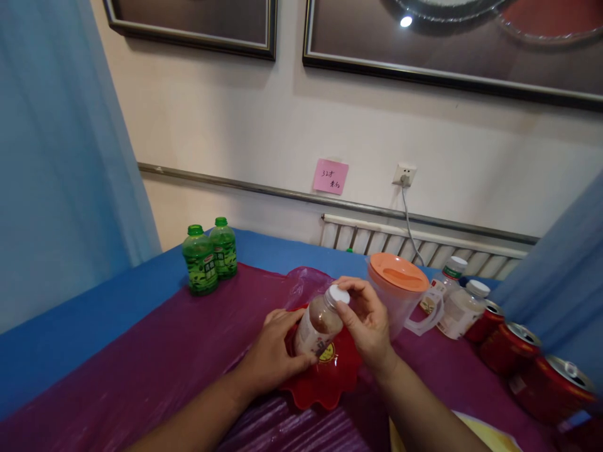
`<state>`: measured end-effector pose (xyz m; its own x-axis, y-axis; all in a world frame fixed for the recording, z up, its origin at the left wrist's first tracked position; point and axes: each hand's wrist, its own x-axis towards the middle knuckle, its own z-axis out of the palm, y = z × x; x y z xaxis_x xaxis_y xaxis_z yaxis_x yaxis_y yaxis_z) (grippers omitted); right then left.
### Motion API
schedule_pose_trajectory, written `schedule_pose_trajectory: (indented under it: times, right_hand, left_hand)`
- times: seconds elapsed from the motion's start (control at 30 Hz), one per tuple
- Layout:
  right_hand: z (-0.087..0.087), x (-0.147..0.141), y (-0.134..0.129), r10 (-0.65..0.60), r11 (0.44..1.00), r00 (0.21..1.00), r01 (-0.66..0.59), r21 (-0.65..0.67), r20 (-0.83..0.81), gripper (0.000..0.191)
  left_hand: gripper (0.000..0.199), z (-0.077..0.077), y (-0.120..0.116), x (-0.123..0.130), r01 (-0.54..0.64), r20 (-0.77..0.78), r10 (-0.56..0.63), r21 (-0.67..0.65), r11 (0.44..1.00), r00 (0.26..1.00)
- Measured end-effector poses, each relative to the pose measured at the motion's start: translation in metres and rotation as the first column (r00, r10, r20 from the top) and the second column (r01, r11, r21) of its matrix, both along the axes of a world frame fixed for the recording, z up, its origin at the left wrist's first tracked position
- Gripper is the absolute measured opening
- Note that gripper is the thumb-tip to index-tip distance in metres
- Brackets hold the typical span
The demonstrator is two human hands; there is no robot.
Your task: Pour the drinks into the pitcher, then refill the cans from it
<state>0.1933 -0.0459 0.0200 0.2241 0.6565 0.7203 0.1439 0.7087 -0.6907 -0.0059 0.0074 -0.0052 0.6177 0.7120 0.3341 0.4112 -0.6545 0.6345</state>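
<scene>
My left hand (277,351) is wrapped round the body of a clear plastic bottle (316,329) with a printed label. The bottle tilts a little to the right, above a red scalloped dish (315,388) with a yellow design. My right hand (370,320) pinches the white cap (337,294) between thumb and fingers. The cap sits on the bottle's neck; whether it is loose or tight I cannot tell. Just right of my right hand stands a clear pitcher (393,307) with an orange lid (398,272).
Two green bottles (201,267) stand at the back left. Two white-capped bottles (464,311) and several red cans (549,386) line the right side. Purple plastic sheeting (155,351) covers part of the blue surface (51,342). Something yellow (487,433) lies at the front right.
</scene>
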Motion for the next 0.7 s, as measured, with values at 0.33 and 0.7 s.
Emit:
schedule_pose_trajectory:
  times: [0.33, 0.7]
  right_hand:
    - [-0.008, -0.0024, 0.003, -0.08, 0.991, 0.997, 0.08, -0.105, 0.003, 0.035]
    - [-0.0065, -0.0056, 0.0028, -0.074, 0.99, 0.997, 0.069, -0.125, -0.033, 0.034]
  left_hand:
    - [0.071, 0.0016, -0.0017, 0.0006, 0.013, -0.013, -0.013, 0.019, 1.0, 1.0]
    - [0.07, 0.0018, -0.0019, 0.0014, 0.027, -0.004, -0.027, 0.001, 1.0, 1.0]
